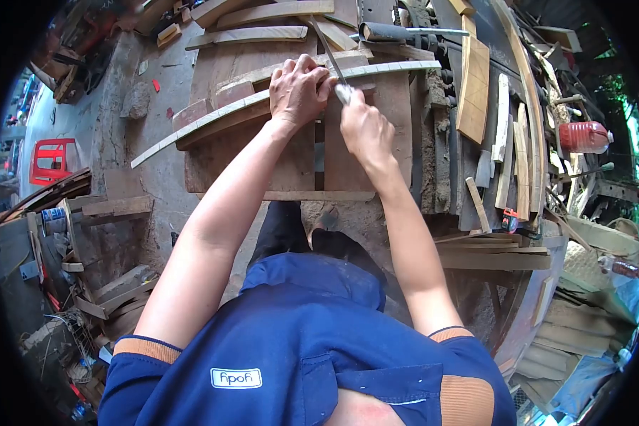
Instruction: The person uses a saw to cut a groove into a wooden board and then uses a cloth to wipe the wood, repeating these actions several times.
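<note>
My left hand (299, 91) is closed over a long, curved pale wooden strip (220, 116), fingers bent across its top. Evenly spaced cross lines mark the strip, which arcs out past the hand on both sides. My right hand (367, 129), slightly blurred, is closed on the whitish handle of a narrow tool with a long dark metal blade (327, 48). That blade slants away up and to the left, crossing over the strip just right of my left fingers. Wooden blocks (236, 92) lie against the strip on a brown wooden bench (252, 160).
Curved wood pieces (255, 35) lie at the bench's far end, near a dark cylinder (383, 32). To the right are timber offcuts (473, 89), a tape measure (510, 220) and a red jug (584, 137). A red plastic frame (52, 161) stands at the left.
</note>
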The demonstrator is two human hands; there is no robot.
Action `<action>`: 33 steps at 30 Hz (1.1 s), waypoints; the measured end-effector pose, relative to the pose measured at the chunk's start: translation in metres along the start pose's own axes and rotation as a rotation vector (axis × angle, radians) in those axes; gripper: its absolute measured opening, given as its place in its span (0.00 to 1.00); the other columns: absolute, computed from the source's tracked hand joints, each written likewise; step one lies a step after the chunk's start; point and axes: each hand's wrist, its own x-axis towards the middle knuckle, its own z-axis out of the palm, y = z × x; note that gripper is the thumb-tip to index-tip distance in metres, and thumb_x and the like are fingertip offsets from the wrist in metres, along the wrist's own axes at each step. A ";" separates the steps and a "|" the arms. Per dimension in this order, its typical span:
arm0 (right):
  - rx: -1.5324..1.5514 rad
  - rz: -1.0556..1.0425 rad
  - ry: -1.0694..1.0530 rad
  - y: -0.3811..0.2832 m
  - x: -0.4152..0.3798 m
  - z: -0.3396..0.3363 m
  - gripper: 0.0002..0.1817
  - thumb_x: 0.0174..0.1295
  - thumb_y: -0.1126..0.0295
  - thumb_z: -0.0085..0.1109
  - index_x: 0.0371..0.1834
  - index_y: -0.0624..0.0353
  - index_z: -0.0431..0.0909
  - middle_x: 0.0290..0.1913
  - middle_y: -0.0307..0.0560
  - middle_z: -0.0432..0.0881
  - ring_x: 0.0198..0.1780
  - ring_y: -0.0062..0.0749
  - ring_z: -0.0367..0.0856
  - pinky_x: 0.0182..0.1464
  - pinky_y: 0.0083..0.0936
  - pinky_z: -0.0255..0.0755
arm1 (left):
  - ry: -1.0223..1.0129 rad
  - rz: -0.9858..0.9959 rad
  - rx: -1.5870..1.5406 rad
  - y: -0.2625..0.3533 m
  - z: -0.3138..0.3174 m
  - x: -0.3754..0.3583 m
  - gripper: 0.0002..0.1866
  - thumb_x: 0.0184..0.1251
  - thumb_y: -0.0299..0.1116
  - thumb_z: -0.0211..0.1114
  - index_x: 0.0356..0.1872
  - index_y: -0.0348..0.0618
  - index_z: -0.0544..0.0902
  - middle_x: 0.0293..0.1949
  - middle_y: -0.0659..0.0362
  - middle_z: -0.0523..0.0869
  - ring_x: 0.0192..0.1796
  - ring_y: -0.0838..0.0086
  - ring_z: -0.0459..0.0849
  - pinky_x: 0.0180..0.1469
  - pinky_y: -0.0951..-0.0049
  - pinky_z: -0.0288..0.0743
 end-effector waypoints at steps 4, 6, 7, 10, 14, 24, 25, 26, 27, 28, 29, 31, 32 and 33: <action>0.026 0.072 -0.152 0.009 -0.026 -0.028 0.14 0.73 0.62 0.43 0.49 0.60 0.73 0.37 0.69 0.87 0.44 0.65 0.87 0.50 0.55 0.79 | 0.017 0.024 -0.006 -0.002 0.000 -0.002 0.12 0.65 0.49 0.69 0.40 0.56 0.91 0.44 0.64 0.83 0.51 0.65 0.81 0.55 0.61 0.72; 0.015 0.055 -0.169 0.011 -0.021 -0.042 0.15 0.73 0.61 0.43 0.49 0.60 0.74 0.37 0.71 0.86 0.45 0.66 0.87 0.50 0.56 0.78 | -0.006 0.017 -0.028 -0.002 -0.002 -0.001 0.12 0.65 0.49 0.69 0.40 0.56 0.91 0.44 0.64 0.83 0.51 0.65 0.81 0.55 0.61 0.72; 0.000 0.029 -0.177 0.012 -0.018 -0.047 0.16 0.74 0.60 0.43 0.49 0.60 0.74 0.38 0.70 0.86 0.45 0.66 0.87 0.50 0.56 0.79 | 0.013 0.021 -0.035 -0.001 -0.002 -0.001 0.12 0.65 0.49 0.69 0.40 0.56 0.91 0.44 0.64 0.83 0.50 0.65 0.81 0.54 0.61 0.72; 0.199 -0.044 -0.176 0.023 -0.011 -0.069 0.18 0.76 0.56 0.42 0.51 0.58 0.76 0.40 0.66 0.87 0.44 0.62 0.87 0.48 0.55 0.79 | 0.022 0.007 -0.037 -0.004 0.002 0.000 0.11 0.64 0.49 0.69 0.38 0.57 0.90 0.43 0.63 0.82 0.50 0.65 0.81 0.54 0.60 0.72; 0.125 0.068 0.181 0.016 -0.018 -0.156 0.22 0.81 0.53 0.37 0.50 0.62 0.74 0.35 0.67 0.86 0.41 0.63 0.87 0.40 0.53 0.82 | 0.036 0.010 -0.034 -0.002 0.005 -0.001 0.12 0.67 0.48 0.67 0.37 0.53 0.89 0.44 0.61 0.81 0.51 0.62 0.79 0.55 0.58 0.71; 0.170 0.054 0.001 0.037 -0.026 -0.011 0.16 0.78 0.55 0.42 0.47 0.58 0.72 0.36 0.70 0.86 0.41 0.71 0.84 0.45 0.61 0.77 | 0.052 0.091 -0.123 -0.017 -0.003 -0.005 0.15 0.66 0.37 0.66 0.52 0.46 0.85 0.47 0.53 0.80 0.52 0.57 0.81 0.56 0.57 0.75; 0.156 0.065 -0.006 0.040 -0.026 -0.005 0.16 0.77 0.56 0.43 0.47 0.58 0.72 0.36 0.70 0.86 0.42 0.71 0.84 0.45 0.61 0.77 | 0.018 0.086 -0.258 -0.022 -0.007 -0.005 0.16 0.65 0.37 0.66 0.53 0.47 0.84 0.47 0.53 0.80 0.53 0.56 0.80 0.57 0.57 0.74; 0.157 0.063 -0.004 0.041 -0.026 -0.006 0.16 0.77 0.56 0.43 0.47 0.58 0.72 0.36 0.70 0.86 0.42 0.71 0.84 0.45 0.61 0.77 | -0.017 0.079 -0.395 -0.028 -0.009 -0.006 0.17 0.64 0.36 0.66 0.53 0.48 0.83 0.48 0.53 0.80 0.54 0.55 0.80 0.57 0.57 0.74; 0.157 0.078 -0.017 0.043 -0.027 -0.007 0.16 0.77 0.56 0.43 0.47 0.58 0.71 0.36 0.70 0.86 0.43 0.71 0.84 0.45 0.61 0.77 | 0.036 0.094 -0.322 -0.033 -0.011 -0.010 0.16 0.62 0.35 0.69 0.51 0.47 0.84 0.47 0.53 0.81 0.52 0.55 0.81 0.57 0.58 0.75; 0.158 0.092 -0.032 0.044 -0.027 -0.008 0.16 0.77 0.56 0.43 0.47 0.59 0.71 0.36 0.71 0.85 0.43 0.70 0.84 0.45 0.61 0.77 | 0.081 0.069 -0.299 -0.041 -0.011 -0.015 0.13 0.62 0.35 0.70 0.46 0.46 0.85 0.44 0.54 0.82 0.52 0.57 0.81 0.56 0.59 0.75; 0.162 0.093 -0.034 0.044 -0.027 -0.007 0.16 0.77 0.56 0.43 0.47 0.59 0.71 0.36 0.71 0.85 0.43 0.70 0.84 0.45 0.61 0.77 | 0.095 0.073 -0.295 -0.043 -0.015 -0.018 0.11 0.62 0.34 0.71 0.44 0.46 0.85 0.43 0.55 0.82 0.51 0.57 0.81 0.56 0.59 0.75; 0.153 0.080 -0.029 0.046 -0.028 -0.005 0.16 0.77 0.56 0.43 0.48 0.59 0.71 0.36 0.71 0.85 0.43 0.70 0.85 0.45 0.61 0.78 | 0.103 0.077 -0.293 -0.043 -0.017 -0.019 0.09 0.61 0.33 0.71 0.42 0.46 0.86 0.42 0.56 0.82 0.51 0.58 0.81 0.56 0.59 0.75; 0.154 0.079 -0.032 0.043 -0.029 -0.006 0.16 0.77 0.56 0.43 0.48 0.59 0.71 0.36 0.71 0.85 0.43 0.70 0.85 0.45 0.61 0.78 | 0.088 0.063 -0.301 -0.041 -0.016 -0.017 0.08 0.61 0.33 0.71 0.40 0.46 0.86 0.42 0.56 0.82 0.50 0.58 0.81 0.55 0.59 0.75; 0.153 0.070 -0.017 0.040 -0.029 -0.009 0.16 0.77 0.57 0.44 0.48 0.59 0.71 0.35 0.71 0.86 0.43 0.69 0.85 0.44 0.60 0.78 | 0.073 0.048 -0.309 -0.040 -0.016 -0.016 0.07 0.61 0.32 0.71 0.39 0.46 0.86 0.41 0.57 0.82 0.49 0.58 0.80 0.55 0.59 0.76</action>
